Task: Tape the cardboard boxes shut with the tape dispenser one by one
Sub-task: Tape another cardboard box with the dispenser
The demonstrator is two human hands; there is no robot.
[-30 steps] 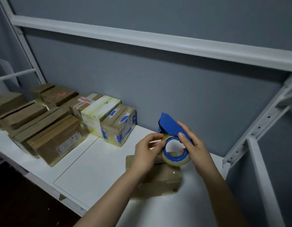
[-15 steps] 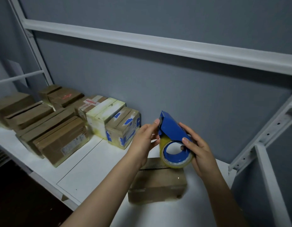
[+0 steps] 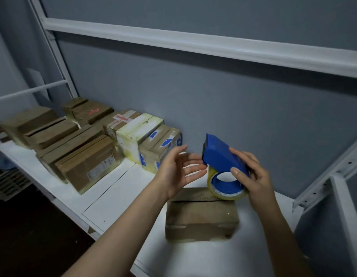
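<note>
right hand [image 3: 253, 176] grips the blue plastic tape dispenser [image 3: 221, 156] above a brown cardboard box [image 3: 201, 214]; left hand [image 3: 177, 170] spread loose; white shelf [image 3: 117, 188], grey wall [image 3: 213, 100].

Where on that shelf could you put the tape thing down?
Widest: bare white shelf between the packed boxes on the left and the lone box. Also a bare strip in front of the lone box. The left end is crowded, boxes side by side.

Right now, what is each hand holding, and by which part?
Right hand grips the tape dispenser by its blue housing; left hand holds nothing.
</note>
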